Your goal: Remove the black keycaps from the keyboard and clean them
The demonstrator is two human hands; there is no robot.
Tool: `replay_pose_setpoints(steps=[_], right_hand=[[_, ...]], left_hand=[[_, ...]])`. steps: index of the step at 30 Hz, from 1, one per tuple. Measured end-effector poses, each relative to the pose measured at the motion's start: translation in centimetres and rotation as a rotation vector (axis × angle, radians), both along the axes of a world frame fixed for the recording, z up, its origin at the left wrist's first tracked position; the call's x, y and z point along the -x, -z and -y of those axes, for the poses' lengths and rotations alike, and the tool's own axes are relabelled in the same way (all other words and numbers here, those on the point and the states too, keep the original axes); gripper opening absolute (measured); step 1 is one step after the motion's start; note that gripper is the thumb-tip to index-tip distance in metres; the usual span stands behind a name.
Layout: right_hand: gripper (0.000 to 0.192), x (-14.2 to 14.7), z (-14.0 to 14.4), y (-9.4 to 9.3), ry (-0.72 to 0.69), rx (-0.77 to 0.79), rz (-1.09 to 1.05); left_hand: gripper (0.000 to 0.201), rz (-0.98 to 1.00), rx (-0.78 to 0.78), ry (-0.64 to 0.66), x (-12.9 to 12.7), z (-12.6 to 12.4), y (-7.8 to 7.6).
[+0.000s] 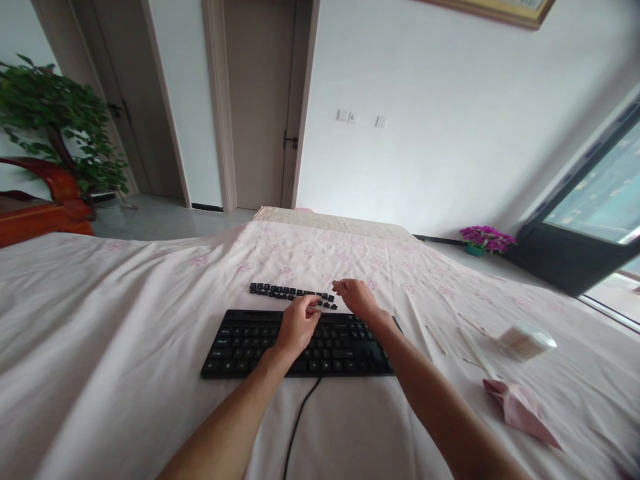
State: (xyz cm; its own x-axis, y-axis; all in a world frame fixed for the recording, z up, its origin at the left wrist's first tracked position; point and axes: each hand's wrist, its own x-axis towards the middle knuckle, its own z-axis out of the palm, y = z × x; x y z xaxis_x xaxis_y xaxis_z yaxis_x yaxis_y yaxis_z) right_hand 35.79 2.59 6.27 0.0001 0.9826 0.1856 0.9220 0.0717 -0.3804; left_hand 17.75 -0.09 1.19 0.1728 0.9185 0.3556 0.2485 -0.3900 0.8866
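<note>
A black keyboard [235, 350] lies on the cloth-covered surface in front of me, its cable [300, 413] running toward me. Beyond its back edge, loose black keycaps [280, 291] are lined up in rows. My left hand [300, 323] is over the keyboard's back edge, close to the keycaps. Its thumb and forefinger are a little apart, with nothing visible between them. My right hand [356, 297] hovers by the right end of the rows, its fingertips pinched together; anything in them is too small to make out. My wrists and hands hide some keys.
To the right are a clear tub of cotton swabs [527, 341], several loose swabs [437, 340] and a folded pink cloth [523, 412]. The pale floral cloth [125, 320] is wrinkled. A wooden armchair [60, 193] stands left; purple flowers [487, 239] sit on the floor.
</note>
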Motion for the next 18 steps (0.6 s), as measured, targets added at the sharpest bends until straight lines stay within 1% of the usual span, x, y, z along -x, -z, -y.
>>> replay_pose_setpoints(steps=[2,4,7,9,11,15,18], right_hand=[[0.051,0.0,0.8,-1.1,-0.038,-0.051,-0.094],[0.055,0.1,1.9,-2.1,-0.059,-0.108,-0.201],[0.052,0.2,3.8,-2.7,-0.070,-0.132,-0.355],[0.048,0.4,4.8,-2.4,-0.073,-0.101,-0.455],[0.044,0.5,5.6,-1.7,-0.048,-0.084,-0.510],[0.040,0.6,6.3,-0.5,0.031,-0.159,-0.509],[0.036,0.7,6.6,-0.1,0.051,-0.179,-0.482]], left_hand=[[0.031,-0.011,0.002,0.017,0.0,0.0,0.0],[0.031,-0.034,-0.012,0.038,0.0,0.1,-0.1],[0.030,-0.078,-0.052,0.069,-0.1,0.4,-0.2],[0.030,-0.125,-0.086,0.088,-0.1,0.7,-0.3],[0.030,-0.178,-0.116,0.099,-0.2,1.0,-0.5],[0.030,-0.227,-0.139,0.109,-0.2,1.3,-0.8],[0.029,-0.241,-0.142,0.111,-0.2,1.4,-0.7]])
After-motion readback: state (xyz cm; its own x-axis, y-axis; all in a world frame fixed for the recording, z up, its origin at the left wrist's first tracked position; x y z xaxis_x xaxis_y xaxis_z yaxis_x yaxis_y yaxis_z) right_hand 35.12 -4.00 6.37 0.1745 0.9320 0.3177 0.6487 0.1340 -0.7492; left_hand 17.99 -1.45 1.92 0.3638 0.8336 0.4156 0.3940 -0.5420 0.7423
